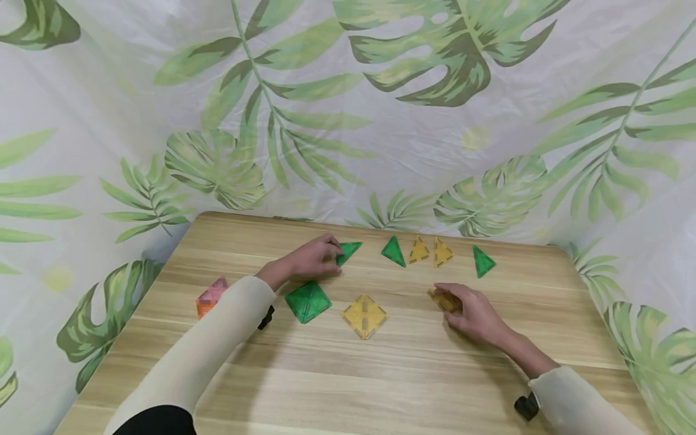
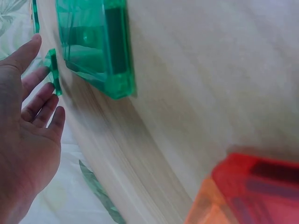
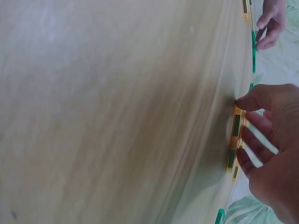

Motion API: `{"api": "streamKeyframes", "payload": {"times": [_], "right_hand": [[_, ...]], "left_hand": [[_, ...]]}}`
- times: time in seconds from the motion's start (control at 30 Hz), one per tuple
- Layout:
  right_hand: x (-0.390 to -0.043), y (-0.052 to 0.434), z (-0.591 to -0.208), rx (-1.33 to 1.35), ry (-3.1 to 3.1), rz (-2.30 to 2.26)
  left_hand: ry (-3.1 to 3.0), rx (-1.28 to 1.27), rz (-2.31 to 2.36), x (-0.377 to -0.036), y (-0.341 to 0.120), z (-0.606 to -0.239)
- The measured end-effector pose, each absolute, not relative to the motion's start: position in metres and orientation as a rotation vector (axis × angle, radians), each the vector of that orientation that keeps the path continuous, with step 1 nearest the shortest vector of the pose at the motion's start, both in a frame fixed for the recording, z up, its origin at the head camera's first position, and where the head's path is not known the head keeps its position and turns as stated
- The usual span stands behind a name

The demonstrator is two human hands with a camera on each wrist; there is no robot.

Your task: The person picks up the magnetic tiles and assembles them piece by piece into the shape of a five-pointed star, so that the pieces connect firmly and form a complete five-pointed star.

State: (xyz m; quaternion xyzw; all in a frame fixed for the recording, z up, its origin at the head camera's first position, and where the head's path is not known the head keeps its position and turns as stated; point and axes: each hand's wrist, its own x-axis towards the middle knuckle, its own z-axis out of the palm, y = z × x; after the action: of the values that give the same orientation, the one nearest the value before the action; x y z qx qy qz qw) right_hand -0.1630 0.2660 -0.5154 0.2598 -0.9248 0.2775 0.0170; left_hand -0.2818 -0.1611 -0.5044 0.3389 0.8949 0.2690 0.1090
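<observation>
At the table's far side my left hand (image 1: 314, 257) has its fingertips at the left end of a green triangular magnetic tile (image 1: 350, 251). The left wrist view shows its fingers (image 2: 39, 105) loosely extended beside that tile (image 2: 54, 72). My right hand (image 1: 477, 313) holds a yellow magnetic tile (image 1: 447, 301) low over the table, thumb on one end and fingers on the other; the palm hides part of it. Between the hands lie a yellow diamond of two triangles (image 1: 365, 316) and a green square-shaped piece (image 1: 308, 302), close to my left wrist.
Along the far edge are a green triangle (image 1: 394, 251), two small yellow triangles (image 1: 419, 250) and another green triangle (image 1: 483, 261). A pink and orange tile piece (image 1: 210, 296) sits left of my left sleeve. A leaf-patterned cloth (image 1: 304, 121) hangs behind the wooden table (image 1: 348, 386).
</observation>
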Motion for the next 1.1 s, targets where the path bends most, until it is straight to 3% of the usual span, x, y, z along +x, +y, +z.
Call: {"api": "streamKeyframes", "payload": {"times": [0.27, 0.63, 1.1], "right_hand": [[-0.162, 0.273, -0.518, 0.88, -2.78, 0.851], [-0.149, 0.275, -0.521, 0.36, -2.828, 0.761], [-0.157, 0.279, -0.525, 0.469, -2.802, 0.792]], "left_hand": [[2.616, 1.038, 0.824, -0.279, -0.159, -0.505], [2.617, 0.935, 0.815, -0.286, -0.153, -0.507], [2.653, 0.978, 0.814, -0.291, -0.151, -0.512]]}}
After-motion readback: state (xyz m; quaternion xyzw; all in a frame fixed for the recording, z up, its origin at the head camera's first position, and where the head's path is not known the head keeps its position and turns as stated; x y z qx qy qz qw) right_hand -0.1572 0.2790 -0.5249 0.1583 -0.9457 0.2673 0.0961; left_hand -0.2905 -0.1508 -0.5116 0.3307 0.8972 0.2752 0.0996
